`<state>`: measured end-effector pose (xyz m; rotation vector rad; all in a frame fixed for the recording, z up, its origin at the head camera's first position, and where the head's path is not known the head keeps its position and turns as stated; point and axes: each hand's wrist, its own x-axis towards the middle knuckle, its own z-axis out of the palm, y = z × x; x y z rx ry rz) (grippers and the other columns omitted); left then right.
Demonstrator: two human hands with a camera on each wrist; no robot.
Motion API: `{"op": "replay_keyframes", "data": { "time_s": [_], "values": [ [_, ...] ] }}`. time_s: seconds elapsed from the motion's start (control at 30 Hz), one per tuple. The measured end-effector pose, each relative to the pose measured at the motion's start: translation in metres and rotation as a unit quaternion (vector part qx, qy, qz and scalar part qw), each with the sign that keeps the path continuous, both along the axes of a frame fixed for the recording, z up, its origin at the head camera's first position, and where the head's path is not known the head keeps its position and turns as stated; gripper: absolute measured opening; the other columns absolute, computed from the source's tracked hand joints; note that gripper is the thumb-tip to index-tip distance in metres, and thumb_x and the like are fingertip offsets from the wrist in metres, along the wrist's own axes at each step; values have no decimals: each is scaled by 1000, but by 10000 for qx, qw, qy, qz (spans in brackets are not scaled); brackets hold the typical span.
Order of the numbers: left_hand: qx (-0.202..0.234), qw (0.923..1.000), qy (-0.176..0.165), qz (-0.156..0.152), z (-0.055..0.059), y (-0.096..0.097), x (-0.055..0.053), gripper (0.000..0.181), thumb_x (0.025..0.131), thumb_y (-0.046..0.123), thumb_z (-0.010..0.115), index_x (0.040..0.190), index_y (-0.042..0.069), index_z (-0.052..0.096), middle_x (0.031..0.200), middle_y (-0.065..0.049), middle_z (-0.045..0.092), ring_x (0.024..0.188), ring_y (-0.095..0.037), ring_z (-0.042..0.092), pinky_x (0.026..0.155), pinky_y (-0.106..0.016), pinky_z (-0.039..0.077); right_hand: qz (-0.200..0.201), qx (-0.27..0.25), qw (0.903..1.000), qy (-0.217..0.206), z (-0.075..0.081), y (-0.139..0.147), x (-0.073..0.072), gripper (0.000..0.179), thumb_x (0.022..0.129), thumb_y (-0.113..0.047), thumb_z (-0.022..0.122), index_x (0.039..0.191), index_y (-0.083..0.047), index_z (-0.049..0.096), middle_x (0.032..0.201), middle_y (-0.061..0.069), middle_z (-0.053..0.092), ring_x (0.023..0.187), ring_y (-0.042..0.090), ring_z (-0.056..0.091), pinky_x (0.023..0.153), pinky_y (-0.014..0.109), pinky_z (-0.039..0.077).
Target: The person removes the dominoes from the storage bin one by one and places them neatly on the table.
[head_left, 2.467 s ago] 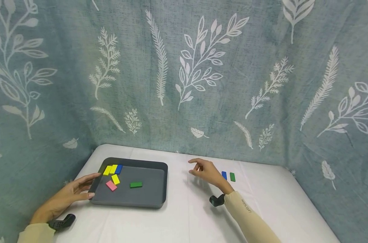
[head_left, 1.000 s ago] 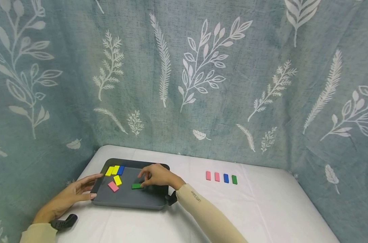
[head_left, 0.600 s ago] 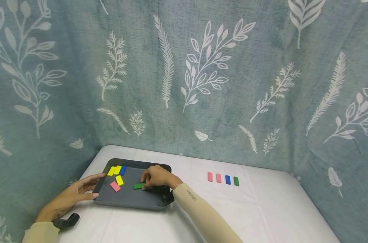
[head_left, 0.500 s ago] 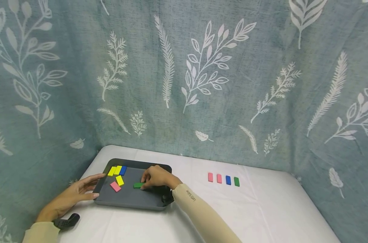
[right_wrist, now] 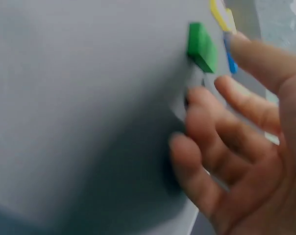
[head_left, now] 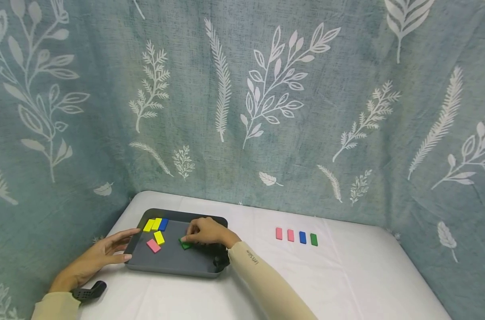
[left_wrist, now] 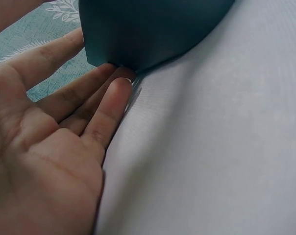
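Observation:
A grey tray [head_left: 166, 261] stands on the left part of the table. My left hand [head_left: 99, 257] spans its left side, thumb at the near corner and loosely extended fingers at the wall. In the left wrist view, the left hand [left_wrist: 50, 132] has fingertips against the tray [left_wrist: 148, 34]. My right hand [head_left: 206, 231] reaches down inside with bent fingers. Its thumb overlaps a green block [head_left: 186, 246] in the head view. The right wrist view shows the green block [right_wrist: 203, 49] just past the blurred, parted fingertips of the right hand [right_wrist: 226, 132].
Inside the tray lie yellow blocks [head_left: 159, 238], a blue block [head_left: 164, 224] and a pink block [head_left: 153, 246]. On the table to the right runs a row: two pink blocks [head_left: 279, 234], a blue block [head_left: 302, 238] and a green block [head_left: 314, 239]. Patterned curtain [head_left: 242, 178] surrounds the table.
My right hand has come left from above the table into the tray, uncovering two pink blocks in the row. The tray's green block has turned to a slant. My left hand keeps its place.

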<state>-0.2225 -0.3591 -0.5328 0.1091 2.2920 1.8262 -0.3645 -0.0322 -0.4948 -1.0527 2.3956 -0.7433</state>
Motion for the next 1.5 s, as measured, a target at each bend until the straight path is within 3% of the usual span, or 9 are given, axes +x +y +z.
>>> {"op": "replay_keyframes", "data": {
  "time_s": [0.1, 0.2, 0.5, 0.73, 1.0, 1.33, 1.5],
  "values": [
    [-5, 10000, 22, -18, 1, 0, 1, 79, 95, 20, 76, 161, 10, 32, 163, -21, 29, 141, -43, 34, 106, -58, 39, 184, 45, 9993, -326, 2, 4, -3, 41, 91, -30, 81, 128, -17, 67, 82, -5, 70, 66, 11, 63, 58, 27, 52],
    [-1, 10000, 22, -23, 1, -1, 1, 79, 95, 20, 75, 161, 11, 32, 163, -21, 28, 141, -43, 34, 106, -60, 38, 331, 97, 9985, -431, 3, 5, -5, 56, 88, -24, 85, 138, -19, 62, 82, -5, 70, 67, 11, 63, 60, 26, 52],
    [79, 9999, 69, -76, -1, -1, 0, 78, 95, 18, 74, 161, 10, 32, 162, -21, 30, 139, -40, 37, 105, -52, 41, 232, 99, 9992, -314, 0, 2, -4, 44, 86, -23, 86, 128, -18, 70, 80, -5, 69, 61, 9, 59, 55, 24, 49],
    [12, 10000, 41, -83, 0, 0, -3, 80, 95, 20, 75, 161, 11, 32, 163, -21, 29, 141, -41, 35, 107, -58, 39, 228, -102, 9992, -326, 0, 3, -4, 45, 88, -23, 85, 128, -14, 68, 80, -6, 70, 61, 8, 59, 55, 23, 48],
    [-34, 9999, -71, -72, -1, -1, -1, 77, 96, 21, 74, 161, 14, 33, 163, -16, 29, 140, -39, 34, 106, -54, 40, 313, -517, 9978, -282, 11, 9, -3, 44, 89, -24, 83, 129, -12, 66, 79, -6, 71, 71, 20, 69, 59, 25, 51],
    [-71, 9998, -100, -160, 2, -1, 1, 77, 97, 22, 72, 162, 16, 31, 164, -17, 26, 140, -38, 33, 103, -50, 43, 214, -766, 9967, 128, 27, 39, -4, 46, 89, -28, 83, 130, -13, 66, 81, -7, 68, 78, 5, 66, 81, 23, 54],
    [-59, 9998, -94, -165, -2, -1, -1, 75, 98, 20, 71, 161, 14, 32, 163, -17, 28, 133, -26, 43, 99, -43, 46, 99, -907, 9957, 157, 30, 60, -4, 46, 88, -27, 84, 128, -15, 67, 80, -6, 68, 75, 8, 65, 76, 24, 53]
  ]
}}
